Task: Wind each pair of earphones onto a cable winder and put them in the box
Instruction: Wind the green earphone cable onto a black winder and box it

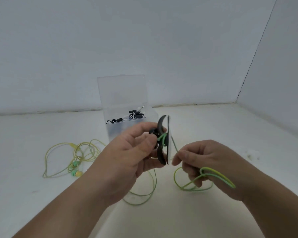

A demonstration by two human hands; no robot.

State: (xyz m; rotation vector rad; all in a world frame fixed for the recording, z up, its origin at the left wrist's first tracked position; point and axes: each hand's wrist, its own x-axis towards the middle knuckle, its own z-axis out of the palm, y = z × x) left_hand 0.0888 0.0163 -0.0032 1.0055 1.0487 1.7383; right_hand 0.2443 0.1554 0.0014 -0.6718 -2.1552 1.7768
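Observation:
My left hand (136,152) grips a black cable winder (162,143) with a white face, held upright in front of the box. A few turns of green earphone cable (163,140) sit around its core. My right hand (203,158) pinches the same green-yellow cable (213,176) just right of the winder, and slack loops hang below both hands. A clear plastic box (127,117) with its lid up stands behind, holding several wound black-and-white winders (136,115).
A second pair of yellow-green earphones (76,162) lies in loose loops on the white surface to the left of the box. White walls close off the back and right side, meeting in a corner at the far right.

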